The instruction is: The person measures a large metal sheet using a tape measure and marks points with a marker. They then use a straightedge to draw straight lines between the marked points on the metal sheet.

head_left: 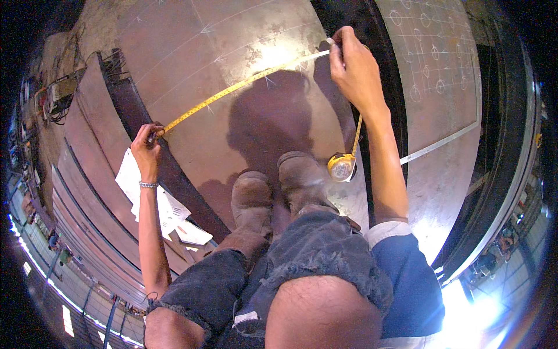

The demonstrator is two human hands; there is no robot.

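Note:
A yellow tape measure blade [232, 88] stretches across a large brown-grey steel plate [186, 64] marked with thin white lines and arrow ticks. My left hand [147, 145] pinches one end of the blade at the plate's left edge. At the far right edge my right hand [356, 68] is closed on the blade, and a small white piece, perhaps chalk, shows at its fingertips. From there the blade runs back to the yellow tape measure case [341, 167], which sits beside my right boot. My fingers partly hide both gripped stretches of blade.
My boots [302, 180] stand on the plate. White paper sheets [160, 203] lie beneath my left forearm. Across a dark gap on the right is another plate [436, 110] with chalked circles and a pale strip [442, 142]. Long steel pieces [99, 192] lie at left.

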